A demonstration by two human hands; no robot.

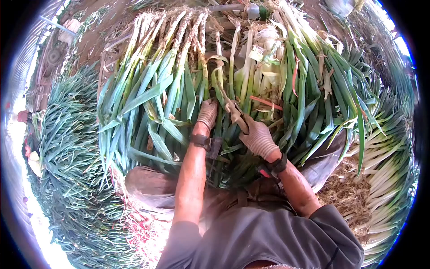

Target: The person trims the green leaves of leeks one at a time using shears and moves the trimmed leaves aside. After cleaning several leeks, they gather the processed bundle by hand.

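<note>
A big heap of green onions (170, 85) lies across my lap, roots pointing away from me. My left hand (207, 114), in a dirty work glove, is closed around several green stalks in the middle of the heap. Just right of it, my right hand (257, 136), also gloved, grips a small knife or shears (233, 110) whose tip points up into the stalks. Peeled, paler onions (264, 62) sit to the right of the tool.
A large pile of green onion tops (76, 148) lies at my left. Trimmed white onions (385, 152) are stacked at the right over dry straw (345, 188). Bare soil (96, 38) shows beyond the heap.
</note>
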